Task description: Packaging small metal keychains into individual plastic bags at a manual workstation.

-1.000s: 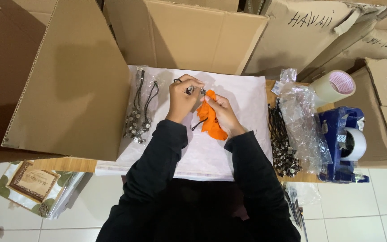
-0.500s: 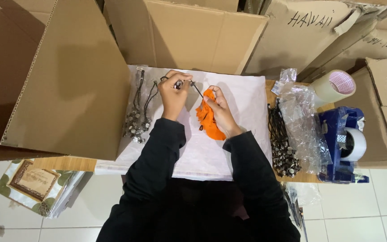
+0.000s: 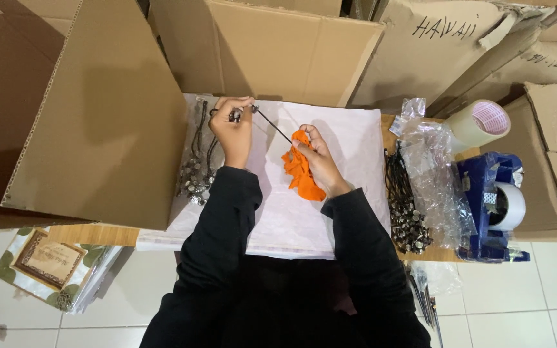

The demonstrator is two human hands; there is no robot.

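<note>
My left hand is raised over the far left of the white sheet and pinches the metal end of a dark cord. The cord runs taut down to my right hand, which holds an orange cloth wrapped around the cord's other part. Both hands are above the sheet, about a hand's width apart. Just left of my left hand lies a bundle of dark cords with metal pendants.
A large open cardboard flap stands at the left, more boxes behind. At the right lie another bundle of cords, clear plastic bags, a tape roll and a blue tape dispenser. A framed card lies on the floor.
My left hand has moved left and away from the right hand, drawing the cord out through the orange cloth until it is stretched between them.
</note>
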